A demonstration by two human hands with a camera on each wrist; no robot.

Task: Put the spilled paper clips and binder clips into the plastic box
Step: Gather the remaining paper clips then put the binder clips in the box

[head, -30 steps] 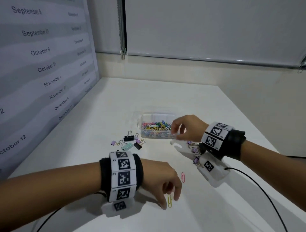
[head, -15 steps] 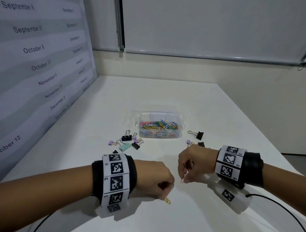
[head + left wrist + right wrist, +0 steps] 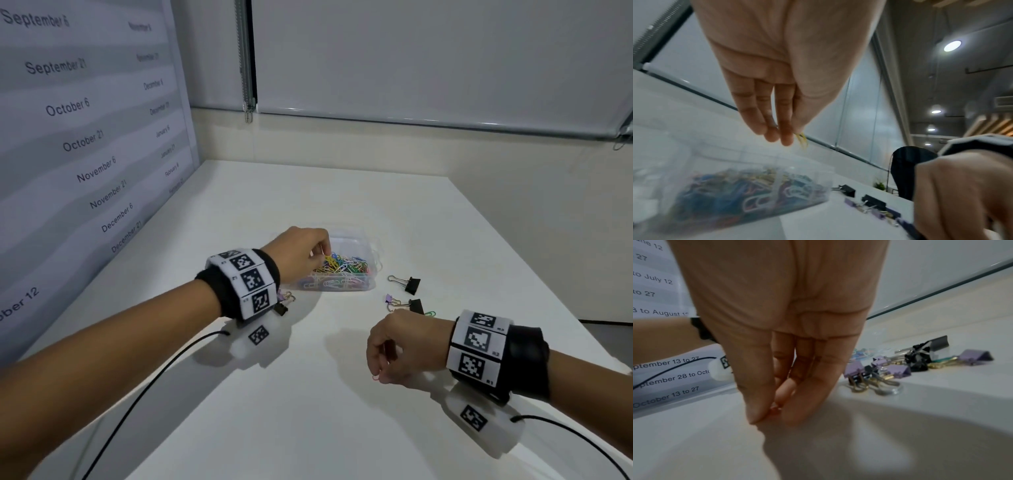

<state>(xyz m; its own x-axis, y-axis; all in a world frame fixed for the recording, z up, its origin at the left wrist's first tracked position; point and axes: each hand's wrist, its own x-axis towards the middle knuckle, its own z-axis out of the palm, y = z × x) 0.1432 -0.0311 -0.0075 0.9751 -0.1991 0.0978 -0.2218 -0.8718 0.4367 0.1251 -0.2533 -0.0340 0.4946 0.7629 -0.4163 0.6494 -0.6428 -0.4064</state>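
Two hands: both have moved in the last second.
Left hand (image 3: 297, 254): has travelled to above the plastic box (image 3: 371, 246), pinching a yellow paper clip (image 3: 803, 140); release seems imminent.
Right hand (image 3: 399, 346): near side of box, now pinching a pink paper clip (image 3: 376, 377) off the tabletop (image 3: 308, 411).
Binder clips (image 3: 407, 284): remain right of box.

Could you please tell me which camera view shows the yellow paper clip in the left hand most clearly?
The left wrist view: the yellow paper clip hangs from the left hand above the plastic box. In the head view, it blends into the box's clips. The right wrist view doesn't show it.
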